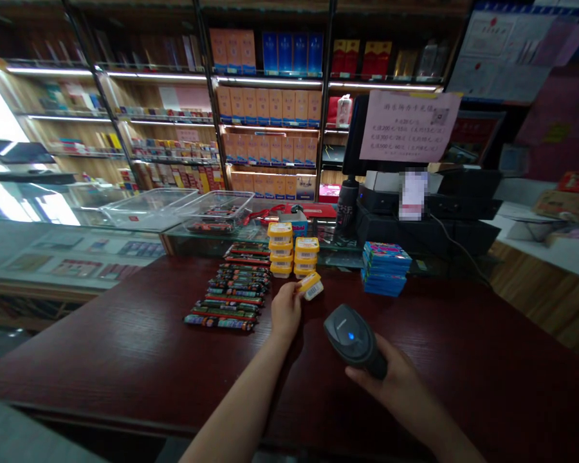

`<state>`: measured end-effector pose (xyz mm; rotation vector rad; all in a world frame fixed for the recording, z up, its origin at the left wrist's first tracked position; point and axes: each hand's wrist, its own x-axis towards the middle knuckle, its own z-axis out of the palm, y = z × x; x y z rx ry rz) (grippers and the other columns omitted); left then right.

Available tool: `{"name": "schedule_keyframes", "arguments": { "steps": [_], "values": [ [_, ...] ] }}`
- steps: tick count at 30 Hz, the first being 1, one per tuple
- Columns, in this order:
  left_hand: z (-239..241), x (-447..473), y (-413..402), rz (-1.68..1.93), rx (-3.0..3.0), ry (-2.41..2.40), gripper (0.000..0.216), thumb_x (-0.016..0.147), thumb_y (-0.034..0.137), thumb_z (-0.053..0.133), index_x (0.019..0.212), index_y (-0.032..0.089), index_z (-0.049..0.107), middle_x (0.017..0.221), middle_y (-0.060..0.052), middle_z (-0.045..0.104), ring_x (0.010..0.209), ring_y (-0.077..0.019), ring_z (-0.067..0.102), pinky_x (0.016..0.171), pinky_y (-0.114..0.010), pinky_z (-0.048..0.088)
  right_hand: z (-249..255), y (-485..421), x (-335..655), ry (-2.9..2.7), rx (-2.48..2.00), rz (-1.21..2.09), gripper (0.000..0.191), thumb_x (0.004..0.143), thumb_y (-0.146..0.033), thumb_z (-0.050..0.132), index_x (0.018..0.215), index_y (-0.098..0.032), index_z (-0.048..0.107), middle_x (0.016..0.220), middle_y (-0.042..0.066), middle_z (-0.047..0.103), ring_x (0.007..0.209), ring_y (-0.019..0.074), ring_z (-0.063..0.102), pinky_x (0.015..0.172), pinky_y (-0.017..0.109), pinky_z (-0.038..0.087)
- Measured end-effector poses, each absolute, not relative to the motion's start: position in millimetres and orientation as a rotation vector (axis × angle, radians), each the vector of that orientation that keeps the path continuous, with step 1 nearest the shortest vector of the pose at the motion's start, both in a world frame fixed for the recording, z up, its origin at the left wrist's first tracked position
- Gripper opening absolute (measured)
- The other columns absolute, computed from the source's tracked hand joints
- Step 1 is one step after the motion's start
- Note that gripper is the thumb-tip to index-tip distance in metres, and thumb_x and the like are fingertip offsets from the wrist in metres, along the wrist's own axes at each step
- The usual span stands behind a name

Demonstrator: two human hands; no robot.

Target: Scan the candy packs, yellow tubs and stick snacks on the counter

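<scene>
Right hand (388, 370) wrapped around a scanner (350, 334), the person held a tilted yellow tub (311, 285) pinched in the left hand (286, 310), just before stacked tubs (281, 248); scanning seemed in hand, the next move calling for steady aim.

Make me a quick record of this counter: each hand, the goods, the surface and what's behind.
Left hand: holding a yellow tub, tilted
Right hand: holding a scanner, blue light on
Stacked tubs: two stacks, side by side
Left goods: long dark packets, laid out
Right goods: blue packs, stacked
Surface: dark reddish counter
Behind: shelves of boxes
</scene>
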<state>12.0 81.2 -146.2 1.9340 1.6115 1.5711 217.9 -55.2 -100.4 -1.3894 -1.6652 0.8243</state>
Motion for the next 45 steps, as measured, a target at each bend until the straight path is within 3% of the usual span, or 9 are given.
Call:
{"name": "schedule_keyframes", "arguments": {
  "steps": [8,15,19,22,26,33,40,45],
  "values": [
    [-144,12,78,1.568,1.956,1.601,0.014,0.084,0.018,0.05,0.096,0.018,0.058,0.098,-0.007,0.066,0.092,-0.0176,0.062,0.085,-0.032,0.05,-99,-57,221,-1.742,-1.43,0.715,0.041,0.073,-0.041,0.06,0.11,-0.024,0.061,0.105,0.006,0.07,0.094,0.0224,0.064,0.08,0.034,0.049],
    [-142,15,75,1.443,2.132,1.533,0.018,0.084,0.014,0.048,0.097,0.02,0.058,0.1,-0.006,0.064,0.093,-0.0168,0.061,0.084,-0.03,0.05,-105,-54,246,-1.928,-1.822,0.205,0.023,0.077,-0.027,0.055,0.1,-0.03,0.059,0.089,-0.001,0.071,0.076,0.0204,0.067,0.062,0.029,0.043],
    [-138,26,76,1.135,2.316,1.537,0.02,0.085,0.014,0.047,0.098,0.021,0.059,0.104,-0.006,0.062,0.093,-0.0174,0.061,0.084,-0.029,0.048,-132,-45,269,-2.001,-1.813,-0.142,0.032,0.08,-0.021,0.05,0.111,-0.025,0.056,0.103,0.004,0.069,0.079,0.0204,0.066,0.067,0.032,0.045],
    [-135,37,84,0.971,2.372,1.55,0.018,0.083,0.012,0.048,0.093,0.022,0.06,0.105,-0.005,0.06,0.092,-0.0166,0.061,0.082,-0.027,0.047,-148,-41,278,-2.013,-1.798,-0.225,0.035,0.08,-0.02,0.048,0.114,-0.025,0.055,0.105,0.005,0.068,0.082,0.0203,0.066,0.069,0.032,0.047],
    [-134,51,102,1.103,2.285,1.496,0.017,0.077,0.008,0.055,0.086,0.02,0.063,0.105,-0.004,0.056,0.096,-0.0162,0.058,0.086,-0.027,0.046,-155,-43,278,-1.979,-1.786,-0.218,0.037,0.079,-0.018,0.046,0.114,-0.026,0.053,0.103,0.003,0.068,0.084,0.02,0.066,0.07,0.032,0.048],
    [-142,89,144,1.269,2.013,1.566,0.016,0.071,0.006,0.064,0.082,0.015,0.069,0.087,-0.005,0.058,0.086,-0.0164,0.058,0.084,-0.032,0.049,-159,-44,276,-1.948,-1.703,-0.233,0.037,0.077,-0.015,0.05,0.113,-0.025,0.053,0.103,0.004,0.068,0.088,0.0203,0.065,0.074,0.031,0.048],
    [-150,127,170,1.321,1.925,1.467,0.043,0.072,0.002,0.059,0.113,0.014,0.063,0.106,-0.013,0.065,0.097,-0.0202,0.062,0.092,-0.037,0.048,-158,-41,278,-1.942,-1.733,-0.203,0.038,0.076,-0.013,0.052,0.112,-0.026,0.055,0.104,0.002,0.068,0.087,0.0202,0.066,0.073,0.031,0.048],
    [-149,119,160,1.259,2.109,1.247,0.056,0.073,0.008,0.062,0.128,0.018,0.052,0.117,-0.012,0.063,0.109,-0.0221,0.058,0.097,-0.039,0.046,-160,-40,280,-1.945,-1.701,-0.203,0.036,0.076,-0.015,0.052,0.109,-0.026,0.057,0.103,0.003,0.069,0.087,0.0199,0.066,0.07,0.03,0.048]
  ]
}}
